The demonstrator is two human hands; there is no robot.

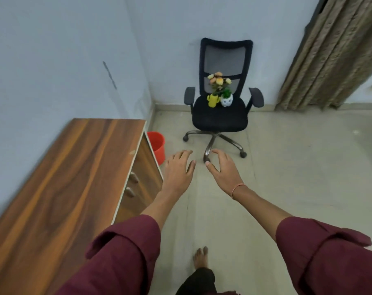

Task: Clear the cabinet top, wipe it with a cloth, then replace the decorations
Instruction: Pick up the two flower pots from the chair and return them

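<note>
Bare left hand [178,170] and right hand [224,170], nails short; loose maroon cloth left sleeve [125,252] and matching right sleeve [329,254], wide cuffs folded back on the forearm; thin orange thread band [236,189] round the right wrist; black trouser leg [198,283] and bare foot [201,257] at lower centre

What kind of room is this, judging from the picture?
Probably a room in a home or small office: a wooden cabinet, an office chair holding potted decorations, and a curtain.
</note>
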